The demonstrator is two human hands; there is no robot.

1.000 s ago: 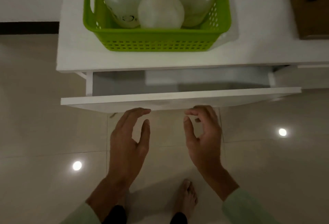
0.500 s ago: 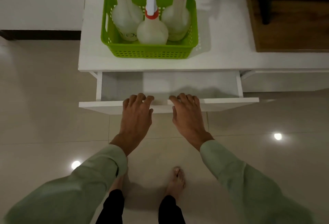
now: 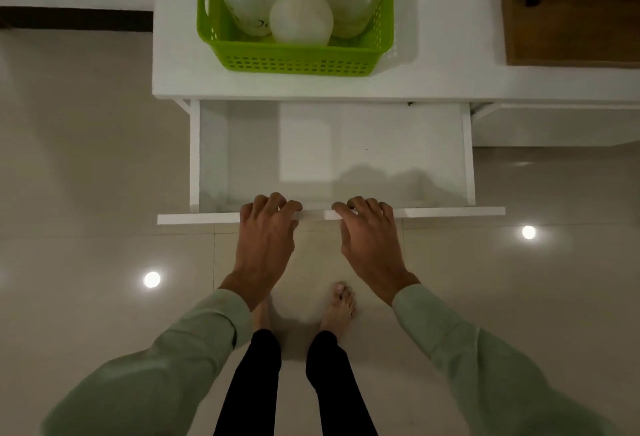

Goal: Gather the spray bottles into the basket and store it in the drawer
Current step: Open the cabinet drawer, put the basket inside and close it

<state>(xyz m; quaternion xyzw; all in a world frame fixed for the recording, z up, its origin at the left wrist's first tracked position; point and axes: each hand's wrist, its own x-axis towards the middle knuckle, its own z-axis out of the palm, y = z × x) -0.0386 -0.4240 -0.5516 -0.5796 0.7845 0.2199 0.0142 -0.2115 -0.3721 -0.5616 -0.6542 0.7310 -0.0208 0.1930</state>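
Hands (image 3: 266, 228) on open drawer (image 3: 332, 216) front

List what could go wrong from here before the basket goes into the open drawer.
1. The spray bottles stand tall in the green basket; they may not clear the cabinet top when the drawer shuts.
2. Both hands, left and right, hook the drawer front; pulling further might overextend it.
3. The bottles stand loose, so lifting the basket could tip them.
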